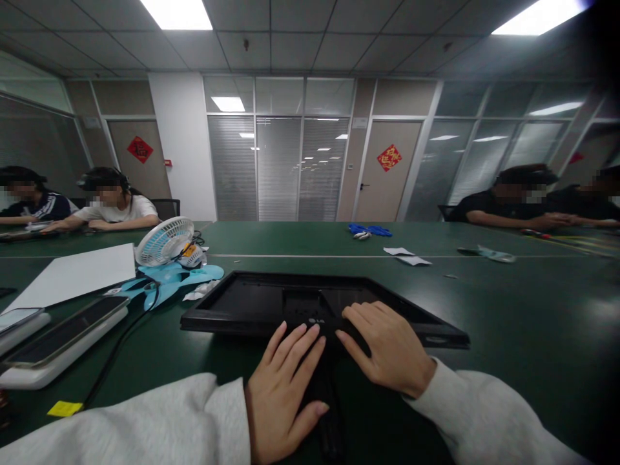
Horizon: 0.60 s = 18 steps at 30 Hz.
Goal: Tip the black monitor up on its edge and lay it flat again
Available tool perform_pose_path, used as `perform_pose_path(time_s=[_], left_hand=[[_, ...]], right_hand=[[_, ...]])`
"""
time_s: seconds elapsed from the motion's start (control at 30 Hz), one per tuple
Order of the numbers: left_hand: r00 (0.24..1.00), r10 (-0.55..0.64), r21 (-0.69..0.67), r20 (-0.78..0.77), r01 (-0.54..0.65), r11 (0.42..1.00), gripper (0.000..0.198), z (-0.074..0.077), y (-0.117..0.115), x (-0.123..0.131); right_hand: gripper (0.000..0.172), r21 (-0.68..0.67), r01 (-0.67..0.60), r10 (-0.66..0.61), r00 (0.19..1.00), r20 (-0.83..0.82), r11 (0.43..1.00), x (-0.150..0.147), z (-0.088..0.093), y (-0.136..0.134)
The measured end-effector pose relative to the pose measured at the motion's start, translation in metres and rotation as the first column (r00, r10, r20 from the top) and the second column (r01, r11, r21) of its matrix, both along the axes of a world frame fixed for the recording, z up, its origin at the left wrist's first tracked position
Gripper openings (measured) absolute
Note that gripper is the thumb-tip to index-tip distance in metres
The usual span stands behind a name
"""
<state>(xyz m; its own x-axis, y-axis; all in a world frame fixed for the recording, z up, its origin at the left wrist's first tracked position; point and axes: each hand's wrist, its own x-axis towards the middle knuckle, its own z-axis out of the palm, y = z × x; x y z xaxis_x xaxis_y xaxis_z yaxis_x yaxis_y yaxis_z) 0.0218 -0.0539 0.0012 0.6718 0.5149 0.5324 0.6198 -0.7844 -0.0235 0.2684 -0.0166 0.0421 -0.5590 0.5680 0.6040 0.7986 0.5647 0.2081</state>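
Observation:
A black LG monitor housing [252, 294] lies tilted above the green table in front of me, with a raised rim and a recessed middle. A dark narrow part, perhaps its stand [330, 413], runs from it toward me. My left hand [285, 394] is open, fingers spread, its fingertips at the near edge beside the LG logo. To the right of the logo, my right hand [385, 349] rests on the housing with fingers bent over it and thumb apart. It does not grip anything that I can see.
At left are a fan [167, 242], blue fan blades [169, 281], a white board [80, 271], a phone [68, 329] and a cable [116, 349]. Blue gloves [371, 230] and papers [407, 256] lie farther back. People sit along both sides of the table [523, 310].

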Motion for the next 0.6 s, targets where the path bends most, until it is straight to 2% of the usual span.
perform_pose_path(time_s=[0.23,0.6], left_hand=[[1.0,-0.001,0.037,-0.003,0.001,0.999,0.067,0.0006,0.0005,0.0001],[1.0,0.007,0.008,-0.011,-0.007,1.0,0.077,0.0034,-0.0017,-0.0009]], right_hand=[[0.027,0.008,0.004,-0.004,1.0,0.005,1.0,-0.0022,0.0024,-0.0004],[0.03,0.029,0.015,-0.015,1.0,0.021,0.999,-0.0011,-0.0016,0.0006]])
